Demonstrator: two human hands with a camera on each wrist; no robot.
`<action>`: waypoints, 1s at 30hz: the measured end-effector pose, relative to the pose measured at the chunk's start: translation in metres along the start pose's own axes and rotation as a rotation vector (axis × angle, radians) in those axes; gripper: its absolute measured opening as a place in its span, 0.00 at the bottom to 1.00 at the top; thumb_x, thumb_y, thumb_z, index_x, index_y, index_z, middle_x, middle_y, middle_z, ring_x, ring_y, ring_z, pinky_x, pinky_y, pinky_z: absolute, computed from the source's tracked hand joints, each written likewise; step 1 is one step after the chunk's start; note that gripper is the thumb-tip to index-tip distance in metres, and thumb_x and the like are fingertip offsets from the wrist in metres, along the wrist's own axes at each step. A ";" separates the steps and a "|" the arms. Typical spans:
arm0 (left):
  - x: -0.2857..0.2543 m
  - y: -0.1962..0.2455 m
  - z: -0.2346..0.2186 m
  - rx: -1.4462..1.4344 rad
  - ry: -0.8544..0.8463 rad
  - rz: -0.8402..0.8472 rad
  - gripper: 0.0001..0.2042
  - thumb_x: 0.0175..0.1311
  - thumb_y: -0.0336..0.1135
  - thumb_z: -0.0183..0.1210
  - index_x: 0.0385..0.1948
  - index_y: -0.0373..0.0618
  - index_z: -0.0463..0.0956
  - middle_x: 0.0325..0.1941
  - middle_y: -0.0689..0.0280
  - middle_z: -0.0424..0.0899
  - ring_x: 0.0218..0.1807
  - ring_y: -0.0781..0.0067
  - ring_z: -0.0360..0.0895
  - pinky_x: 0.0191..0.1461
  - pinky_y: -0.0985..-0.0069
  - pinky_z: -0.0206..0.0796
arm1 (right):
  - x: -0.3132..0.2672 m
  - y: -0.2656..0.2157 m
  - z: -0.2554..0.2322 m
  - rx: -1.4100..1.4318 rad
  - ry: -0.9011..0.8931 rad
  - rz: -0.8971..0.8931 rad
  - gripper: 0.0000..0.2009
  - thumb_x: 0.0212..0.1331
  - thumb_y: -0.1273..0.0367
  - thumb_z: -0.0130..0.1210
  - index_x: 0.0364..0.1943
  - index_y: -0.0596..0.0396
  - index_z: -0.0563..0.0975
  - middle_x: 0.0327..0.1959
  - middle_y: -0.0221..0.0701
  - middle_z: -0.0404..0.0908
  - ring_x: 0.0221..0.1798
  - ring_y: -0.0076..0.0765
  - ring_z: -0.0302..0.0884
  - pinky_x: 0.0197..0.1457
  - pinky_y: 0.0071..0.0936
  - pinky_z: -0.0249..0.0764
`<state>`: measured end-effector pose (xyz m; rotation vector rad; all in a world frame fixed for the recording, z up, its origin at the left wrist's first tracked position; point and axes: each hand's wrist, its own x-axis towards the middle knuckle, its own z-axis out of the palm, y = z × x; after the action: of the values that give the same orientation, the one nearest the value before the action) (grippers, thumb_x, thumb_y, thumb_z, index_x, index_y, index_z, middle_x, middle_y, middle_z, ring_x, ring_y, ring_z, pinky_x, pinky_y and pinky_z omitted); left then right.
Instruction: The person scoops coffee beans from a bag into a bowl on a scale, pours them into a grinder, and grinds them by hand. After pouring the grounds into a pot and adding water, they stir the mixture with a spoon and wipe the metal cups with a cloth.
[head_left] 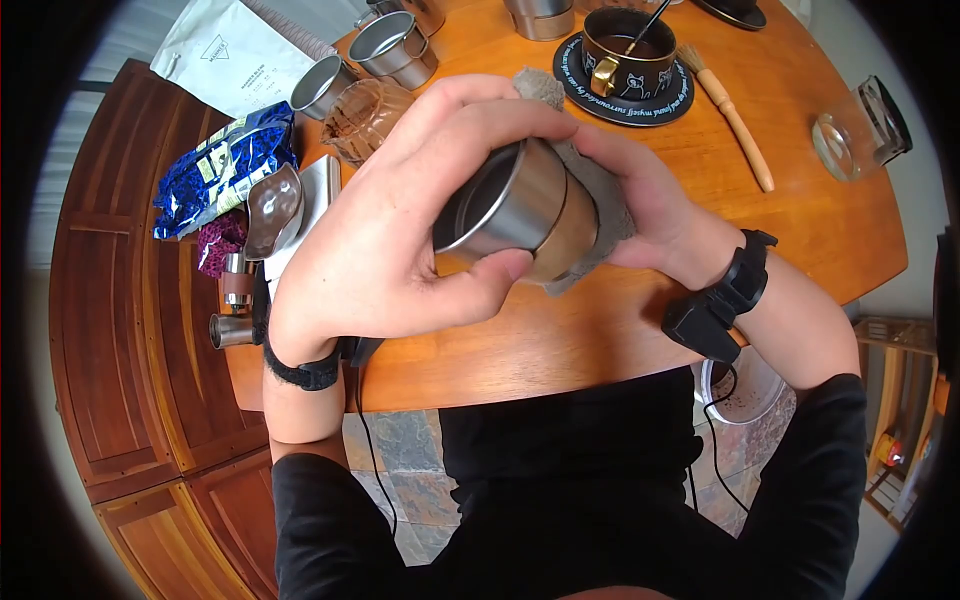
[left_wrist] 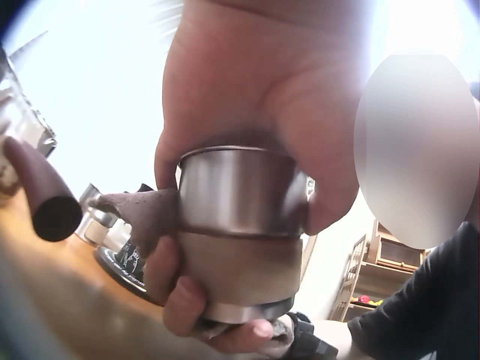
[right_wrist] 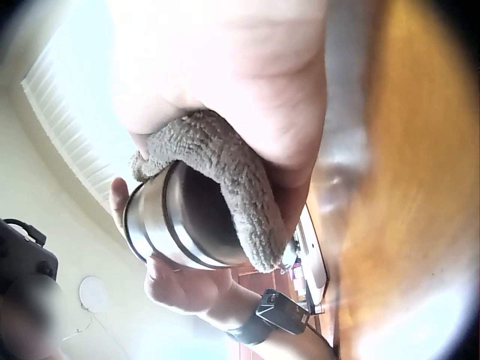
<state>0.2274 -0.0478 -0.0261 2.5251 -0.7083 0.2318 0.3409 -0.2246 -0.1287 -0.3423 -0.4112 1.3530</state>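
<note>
Over the near part of the table, both hands hold a stainless steel cup, tilted with its mouth toward the left hand in the head view. My left hand grips it around the rim, thumb on the near side and fingers over the far side. My right hand holds a grey fluffy cloth against the base end of the cup. The right wrist view shows the cloth folded over the base, with the palm behind it. A raised line circles the cup in the left wrist view.
A black mug with cat drawings stands on a round coaster, beside a wooden-handled brush. A glass vessel is at right. Steel cups, a blue foil bag and a brown scoop-shaped dish are at left.
</note>
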 end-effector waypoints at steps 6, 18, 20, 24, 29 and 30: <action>0.000 0.001 0.003 -0.059 0.062 -0.108 0.32 0.50 0.37 0.65 0.60 0.38 0.67 0.62 0.53 0.70 0.64 0.56 0.68 0.66 0.64 0.59 | 0.005 0.003 -0.002 -0.038 0.080 -0.079 0.23 0.70 0.55 0.48 0.62 0.51 0.66 0.59 0.33 0.74 0.60 0.32 0.74 0.63 0.35 0.72; -0.006 0.005 -0.011 -0.013 -0.087 -0.111 0.38 0.49 0.28 0.67 0.67 0.42 0.62 0.69 0.54 0.65 0.70 0.57 0.63 0.69 0.63 0.58 | 0.004 -0.003 0.004 -0.063 0.142 -0.058 0.22 0.70 0.56 0.48 0.61 0.52 0.68 0.58 0.34 0.74 0.60 0.33 0.74 0.64 0.36 0.72; -0.007 0.006 -0.011 0.014 -0.116 -0.137 0.39 0.49 0.31 0.69 0.67 0.42 0.62 0.69 0.53 0.63 0.71 0.54 0.61 0.70 0.63 0.57 | 0.005 -0.001 0.005 -0.163 0.185 -0.072 0.23 0.71 0.54 0.46 0.62 0.52 0.66 0.61 0.35 0.72 0.62 0.37 0.72 0.66 0.39 0.71; -0.006 0.004 -0.004 -0.071 -0.027 -0.157 0.37 0.51 0.33 0.69 0.66 0.42 0.62 0.69 0.55 0.63 0.71 0.57 0.61 0.71 0.63 0.56 | 0.008 0.001 0.009 -0.198 0.176 -0.111 0.24 0.71 0.52 0.44 0.63 0.51 0.65 0.61 0.35 0.72 0.62 0.35 0.72 0.66 0.38 0.71; -0.006 0.003 -0.001 -0.110 -0.010 -0.198 0.35 0.51 0.30 0.67 0.64 0.41 0.64 0.66 0.56 0.65 0.68 0.61 0.63 0.71 0.62 0.56 | 0.008 -0.001 0.006 -0.196 0.189 -0.105 0.22 0.69 0.54 0.50 0.60 0.52 0.68 0.56 0.32 0.75 0.57 0.29 0.75 0.62 0.32 0.73; -0.006 0.002 -0.001 -0.112 -0.003 -0.165 0.35 0.50 0.30 0.67 0.64 0.41 0.63 0.66 0.56 0.65 0.68 0.60 0.64 0.70 0.61 0.56 | 0.007 -0.002 0.005 -0.171 0.198 -0.104 0.22 0.69 0.54 0.50 0.59 0.52 0.69 0.56 0.32 0.75 0.57 0.29 0.75 0.61 0.32 0.74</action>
<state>0.2216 -0.0462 -0.0266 2.4604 -0.4955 0.1270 0.3409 -0.2179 -0.1226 -0.5839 -0.3751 1.1732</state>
